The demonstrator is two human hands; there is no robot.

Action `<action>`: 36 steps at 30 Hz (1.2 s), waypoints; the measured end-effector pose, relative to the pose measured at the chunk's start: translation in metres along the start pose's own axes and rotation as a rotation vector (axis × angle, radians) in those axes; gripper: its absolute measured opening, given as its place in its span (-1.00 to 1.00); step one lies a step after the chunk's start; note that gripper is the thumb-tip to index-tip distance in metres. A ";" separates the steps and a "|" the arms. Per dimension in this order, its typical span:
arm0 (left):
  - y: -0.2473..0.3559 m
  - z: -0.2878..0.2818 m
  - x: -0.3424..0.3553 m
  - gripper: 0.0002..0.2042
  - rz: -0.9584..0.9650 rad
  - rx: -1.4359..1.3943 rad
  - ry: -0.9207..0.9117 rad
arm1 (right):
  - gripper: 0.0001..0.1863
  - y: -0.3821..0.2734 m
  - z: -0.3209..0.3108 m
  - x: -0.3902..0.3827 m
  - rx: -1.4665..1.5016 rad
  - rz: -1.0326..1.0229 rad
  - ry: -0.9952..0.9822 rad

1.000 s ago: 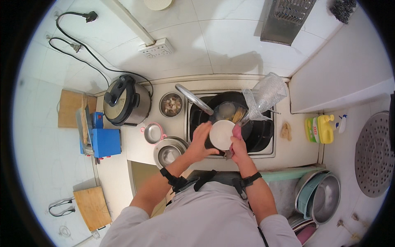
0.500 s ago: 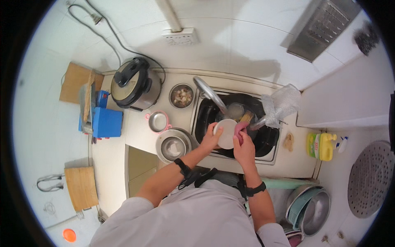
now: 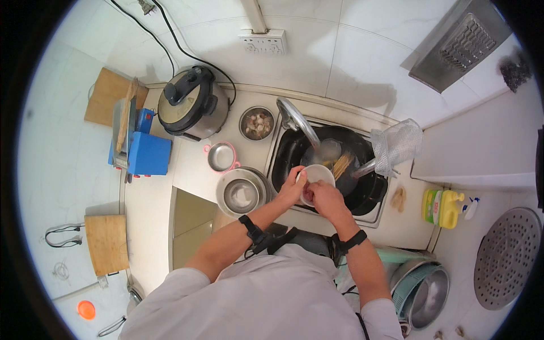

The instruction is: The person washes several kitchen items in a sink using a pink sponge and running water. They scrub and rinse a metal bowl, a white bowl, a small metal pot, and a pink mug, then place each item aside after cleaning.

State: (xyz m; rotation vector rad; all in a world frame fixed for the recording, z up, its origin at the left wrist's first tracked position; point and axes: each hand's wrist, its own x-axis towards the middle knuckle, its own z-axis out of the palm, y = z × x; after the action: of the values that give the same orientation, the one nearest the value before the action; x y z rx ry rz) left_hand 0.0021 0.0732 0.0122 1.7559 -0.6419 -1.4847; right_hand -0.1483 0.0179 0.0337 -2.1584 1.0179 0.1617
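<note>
Well off to the right of my right hand (image 3: 327, 199), a yellow dish-soap bottle (image 3: 443, 207) with a green label lies on the counter, a small white spray bottle (image 3: 471, 207) just beyond it.

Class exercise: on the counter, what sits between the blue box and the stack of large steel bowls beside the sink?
In the head view, a small pink-rimmed steel pot sits between the blue box and the stacked steel bowls, close to the bowls; the rest is bare counter.

Left hand (image 3: 292, 190) holds a white bowl (image 3: 317, 177) over the sink (image 3: 371, 195); right hand (image 3: 324, 195) apparently scrubs inside.
</note>
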 end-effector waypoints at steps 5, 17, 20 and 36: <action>0.010 0.000 -0.010 -0.45 -0.086 -0.021 -0.060 | -0.78 -0.017 0.004 0.011 0.364 -0.112 0.457; 0.035 -0.093 -0.073 -0.57 0.287 0.330 0.232 | -0.81 -0.027 -0.034 -0.044 0.569 -0.264 0.399; 0.046 -0.145 -0.098 -0.61 0.373 0.382 0.390 | -0.79 -0.017 -0.032 -0.043 0.788 -0.141 0.452; 0.000 -0.206 -0.104 -0.62 0.264 0.644 0.369 | -0.80 -0.007 -0.013 -0.022 1.096 0.083 0.571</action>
State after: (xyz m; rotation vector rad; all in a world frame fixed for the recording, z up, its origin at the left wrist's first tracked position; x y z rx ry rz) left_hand 0.1811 0.1971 0.0871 2.2355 -1.1850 -0.7782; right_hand -0.1609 0.0257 0.0556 -1.1426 1.1155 -0.8333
